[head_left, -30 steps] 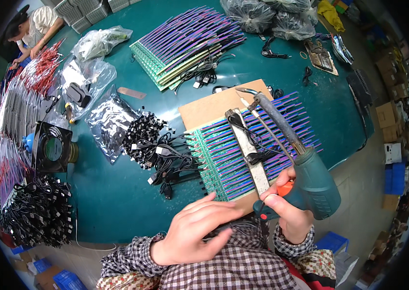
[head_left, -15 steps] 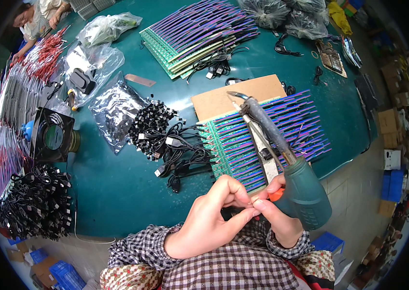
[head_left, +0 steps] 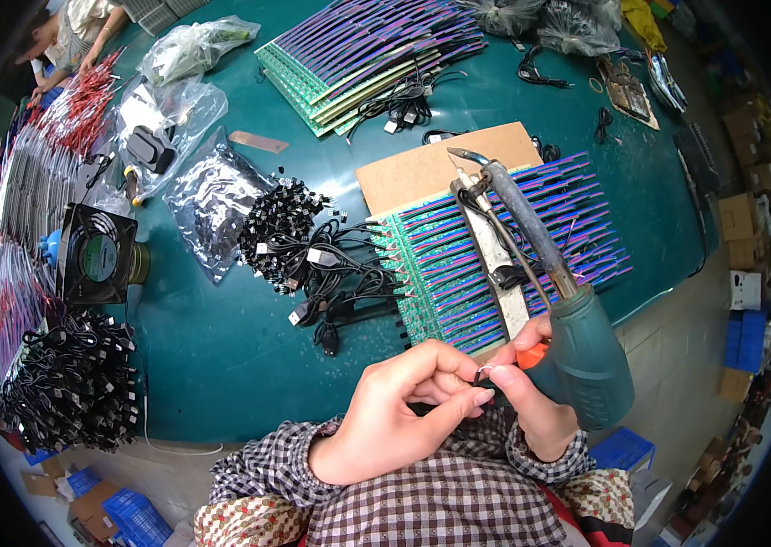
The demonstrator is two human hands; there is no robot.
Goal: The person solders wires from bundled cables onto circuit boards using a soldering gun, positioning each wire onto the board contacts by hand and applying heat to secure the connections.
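My left hand (head_left: pixel 403 415) pinches the end of a thin black cable (head_left: pixel 479 376) between thumb and fingertips, above my lap. My right hand (head_left: pixel 536 392) is closed around a soldering gun (head_left: pixel 590 360) with a green handle and an orange trigger, its bent tip pointing away from me. The right thumb and index finger also meet at a pale bit of wire by the left fingertips. Beyond the hands lies a green circuit board panel (head_left: pixel 413 273) with rows of blue and purple strips, and black USB cables (head_left: pixel 344 301) along its left edge.
A brown cardboard sheet (head_left: pixel 385 187) lies behind the panel. Left of it are small black connectors (head_left: pixel 280 223), a clear plastic bag (head_left: pixel 207 219), a black fan (head_left: pixel 98 255) and a large cable bundle (head_left: pixel 66 383). Stacked panels (head_left: pixel 299 87) stand farther back; a person (head_left: pixel 75 41) sits far left.
The soldering gun's tip has shifted slightly right and away from me. My fingertips have spread a little, and the pale wire and black cable end now show between them.
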